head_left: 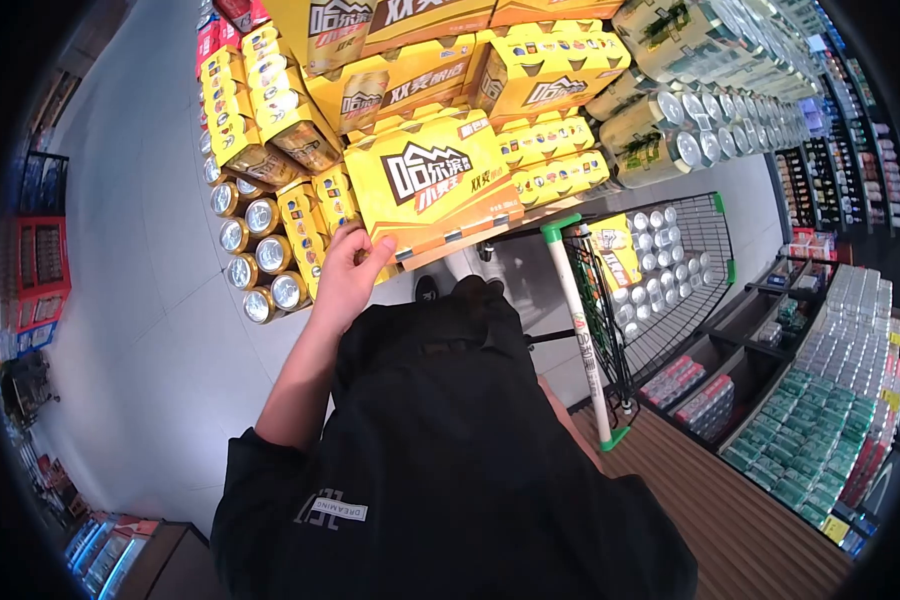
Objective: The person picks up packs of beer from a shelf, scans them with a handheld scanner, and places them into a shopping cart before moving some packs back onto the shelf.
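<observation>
My left hand (pixel 352 268) is closed on the lower left corner of a yellow beer carton (pixel 425 185). Its thumb lies on the printed front, and the other fingers are partly hidden at the carton's edge. The carton leans tilted against the stack of yellow beer cartons (pixel 410 85), with its printed face towards me. Beside the hand are small yellow can packs (pixel 305 220) and several loose beer cans (pixel 262 215). Of my right arm only a strip of forearm shows beside my dark shirt; the right hand is hidden.
A shopping cart (pixel 685 320) with a white and green handle stands to the right, carrying silver-topped cans and a yellow carton. Wrapped can packs (pixel 710 135) are stacked at the upper right. Shelves of cans (pixel 805 430) line the right side. Grey tiled floor (pixel 140 300) lies left.
</observation>
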The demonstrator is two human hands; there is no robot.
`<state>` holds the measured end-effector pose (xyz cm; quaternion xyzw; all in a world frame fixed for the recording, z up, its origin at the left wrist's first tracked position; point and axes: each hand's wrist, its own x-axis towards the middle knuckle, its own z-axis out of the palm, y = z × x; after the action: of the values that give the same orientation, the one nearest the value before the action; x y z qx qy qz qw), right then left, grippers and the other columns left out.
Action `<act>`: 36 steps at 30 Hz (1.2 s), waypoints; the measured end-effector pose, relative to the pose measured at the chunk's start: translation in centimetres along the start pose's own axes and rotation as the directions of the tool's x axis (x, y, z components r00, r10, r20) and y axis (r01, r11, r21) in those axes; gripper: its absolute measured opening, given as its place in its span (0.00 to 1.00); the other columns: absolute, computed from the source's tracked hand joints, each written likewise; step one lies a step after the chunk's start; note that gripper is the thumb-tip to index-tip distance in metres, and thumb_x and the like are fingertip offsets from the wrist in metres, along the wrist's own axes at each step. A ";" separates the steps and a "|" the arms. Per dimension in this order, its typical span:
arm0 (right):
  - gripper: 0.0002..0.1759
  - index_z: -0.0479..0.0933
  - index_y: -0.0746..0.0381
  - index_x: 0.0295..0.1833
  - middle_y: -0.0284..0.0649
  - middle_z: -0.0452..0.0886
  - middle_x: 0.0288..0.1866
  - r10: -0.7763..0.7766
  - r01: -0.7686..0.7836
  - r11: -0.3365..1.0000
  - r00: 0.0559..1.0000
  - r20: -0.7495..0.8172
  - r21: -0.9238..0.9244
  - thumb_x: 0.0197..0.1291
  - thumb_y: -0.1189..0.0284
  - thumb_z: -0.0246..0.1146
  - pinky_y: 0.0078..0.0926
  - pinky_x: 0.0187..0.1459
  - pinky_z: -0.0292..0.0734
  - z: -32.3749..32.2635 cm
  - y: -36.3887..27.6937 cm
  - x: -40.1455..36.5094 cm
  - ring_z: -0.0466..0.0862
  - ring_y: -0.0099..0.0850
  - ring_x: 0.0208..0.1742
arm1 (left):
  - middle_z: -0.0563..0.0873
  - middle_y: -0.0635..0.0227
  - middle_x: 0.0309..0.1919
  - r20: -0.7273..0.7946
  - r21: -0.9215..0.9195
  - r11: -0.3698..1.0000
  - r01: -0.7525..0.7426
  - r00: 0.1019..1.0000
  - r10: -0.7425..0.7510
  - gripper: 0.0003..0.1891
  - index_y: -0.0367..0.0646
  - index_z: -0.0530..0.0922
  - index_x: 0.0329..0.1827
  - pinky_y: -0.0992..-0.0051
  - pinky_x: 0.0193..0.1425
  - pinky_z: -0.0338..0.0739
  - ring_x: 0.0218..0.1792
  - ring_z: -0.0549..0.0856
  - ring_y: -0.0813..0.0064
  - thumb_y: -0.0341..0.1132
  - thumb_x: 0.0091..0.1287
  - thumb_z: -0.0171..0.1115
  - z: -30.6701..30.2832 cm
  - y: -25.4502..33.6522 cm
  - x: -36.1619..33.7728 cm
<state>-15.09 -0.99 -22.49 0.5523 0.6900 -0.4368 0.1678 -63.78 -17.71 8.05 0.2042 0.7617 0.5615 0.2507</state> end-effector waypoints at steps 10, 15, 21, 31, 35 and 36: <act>0.23 0.81 0.77 0.48 0.58 0.88 0.44 0.387 -0.479 0.696 0.878 0.282 0.535 0.67 0.63 0.69 0.45 0.40 0.85 0.6 -5.0 -1.8 0.90 0.46 0.43 | 0.74 0.84 0.28 0.082 -0.212 0.931 0.296 0.955 -0.285 0.20 0.48 0.74 0.25 0.82 0.38 0.59 0.33 0.66 0.91 0.41 0.76 0.71 0.2 1.1 0.5; 0.25 0.71 0.78 0.60 0.51 0.83 0.38 0.398 -0.446 0.642 0.889 0.226 0.624 0.60 0.75 0.65 0.37 0.24 0.81 -3.4 -12.1 -0.2 0.85 0.36 0.26 | 0.80 0.83 0.31 0.102 -0.349 0.874 0.337 0.941 -0.322 0.15 0.47 0.80 0.29 0.81 0.40 0.62 0.33 0.67 0.90 0.41 0.75 0.71 0.4 1.2 0.8; 0.24 0.75 0.68 0.64 0.37 0.82 0.36 -0.039 -0.006 0.871 0.996 0.082 0.491 0.65 0.71 0.68 0.25 0.32 0.78 -11.9 -26.6 -9.5 0.82 0.25 0.29 | 0.89 0.78 0.47 0.115 -0.366 0.838 0.404 0.914 -0.390 0.08 0.50 0.87 0.48 0.73 0.57 0.69 0.48 0.81 0.84 0.42 0.75 0.69 0.2 1.3 0.4; 0.24 0.77 0.63 0.65 0.31 0.81 0.41 -0.531 0.223 0.704 0.795 0.292 0.674 0.63 0.80 0.71 0.19 0.43 0.78 -16.6 -37.5 -16.2 0.81 0.17 0.40 | 0.88 0.74 0.52 0.136 -0.527 0.720 0.452 0.881 -0.454 0.12 0.47 0.85 0.55 0.66 0.63 0.73 0.57 0.83 0.80 0.41 0.75 0.69 0.6 4.3 0.1; 0.20 0.78 0.64 0.61 0.31 0.83 0.44 -0.623 0.467 0.708 0.767 0.156 0.530 0.65 0.81 0.70 0.20 0.46 0.79 -14.4 -38.1 -16.2 0.81 0.17 0.45 | 0.88 0.74 0.51 0.150 -0.565 0.685 0.461 0.873 -0.464 0.11 0.48 0.85 0.53 0.65 0.63 0.72 0.56 0.82 0.79 0.42 0.74 0.69 0.3 4.4 0.4; 0.19 0.78 0.65 0.60 0.31 0.84 0.45 -0.674 0.551 0.668 0.733 0.093 0.500 0.65 0.81 0.70 0.22 0.50 0.79 -13.9 -38.3 -16.4 0.81 0.17 0.47 | 0.88 0.74 0.51 0.146 -0.569 0.684 0.457 0.874 -0.463 0.11 0.48 0.85 0.53 0.65 0.63 0.72 0.56 0.82 0.79 0.42 0.74 0.69 0.3 4.5 0.4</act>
<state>-40.96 -0.46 12.99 0.2430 0.6890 -0.6822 -0.0275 -63.79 -15.97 12.22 -0.0835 0.5779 0.6884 0.4303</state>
